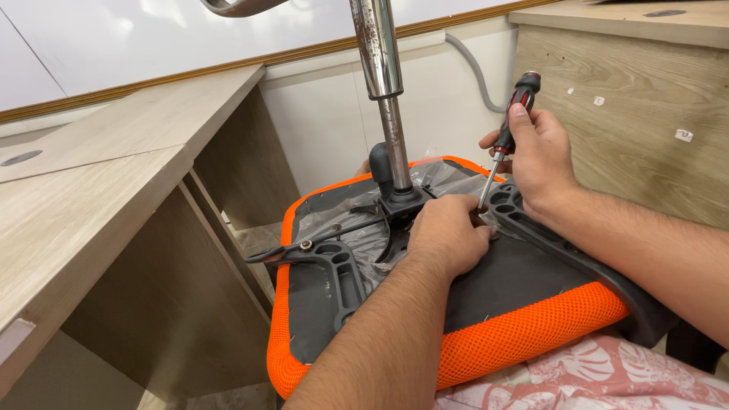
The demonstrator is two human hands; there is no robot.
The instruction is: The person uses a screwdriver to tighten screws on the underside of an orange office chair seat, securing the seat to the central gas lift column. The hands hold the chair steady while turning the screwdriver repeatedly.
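Head view, right hand (541,156) gripping ribbed screwdriver (507,133), orange mesh seat (524,326)

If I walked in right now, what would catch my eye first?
Probably the bright orange mesh seat cushion, lying upside down across the person's lap in the middle of the view. From its black underside a chrome column stands straight up towards the camera. Just right of it, the right hand holds a red and black screwdriver tip-down onto a black armrest bracket, while the left hand steadies the spot.
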